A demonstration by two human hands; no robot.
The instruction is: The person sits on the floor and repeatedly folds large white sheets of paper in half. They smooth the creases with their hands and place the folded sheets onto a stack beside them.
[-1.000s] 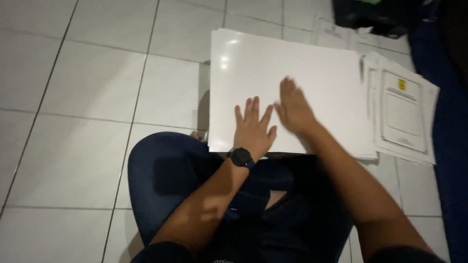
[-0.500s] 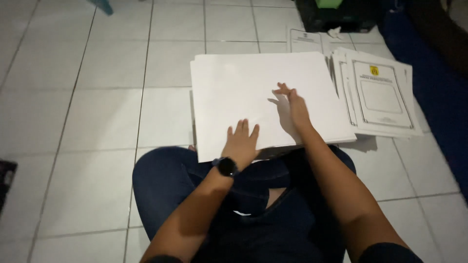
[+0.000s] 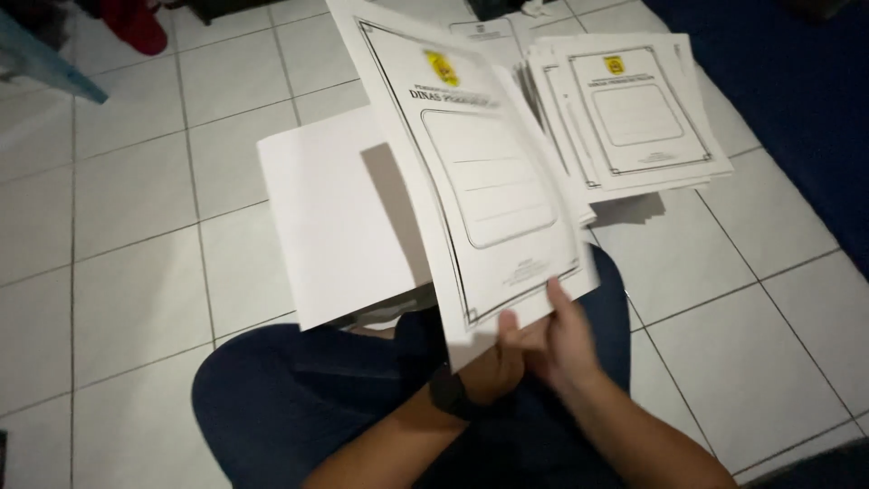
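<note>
**Printed cover sheet held up over a blank stack**

1. Floor: white tiled floor (image 3: 136, 208), grey grout lines. At the far left top, a red object (image 3: 136, 23) and a pale blue slanted edge are partly in view; neither can be identified further.

2. Blank stack (image 3: 330, 217): a pile of plain white sheets lies flat on the tiles, its near edge resting over the person's dark blue trouser knee (image 3: 299, 398). The raised sheet casts a shadow on the stack's right part.

3. Cover sheet (image 3: 480, 172): a white page with a black double border, a yellow emblem at the top and a rounded blank box in the middle. It is lifted clear of the blank stack and tilted, printed face toward the camera.

4. Left hand (image 3: 498, 362): black wristwatch (image 3: 450, 396) on the wrist. The fingers are curled behind the sheet's lower edge, thumb on the front, pinching it.

5. Right hand (image 3: 566, 340): just beside the left hand, touching it. Thumb on the printed face, fingers closed behind the same lower corner.

6. Printed stack (image 3: 634, 118): further sheets of the same design, fanned unevenly, lie on the floor to the right. Beyond them runs a dark blue mat (image 3: 806, 100).
</note>
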